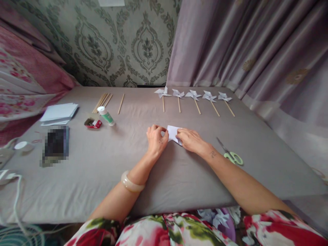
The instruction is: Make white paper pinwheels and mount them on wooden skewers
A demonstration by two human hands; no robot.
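A small piece of white paper, apparently folded, is between my two hands over the middle of the cloth-covered table. My left hand pinches its left edge, a bangle on that wrist. On the paper's right part my right hand has its fingers closed, gripping and pressing it. Scissors with light green handles lie to the right of my right forearm. Beyond my hands, several white paper pinwheels on wooden sticks lie in a row.
At the left are a stack of white paper, wooden sticks, a glue stick and a small red box holding small items. A blurred-out dark device lies nearer, beside white cables. Curtains border the right side.
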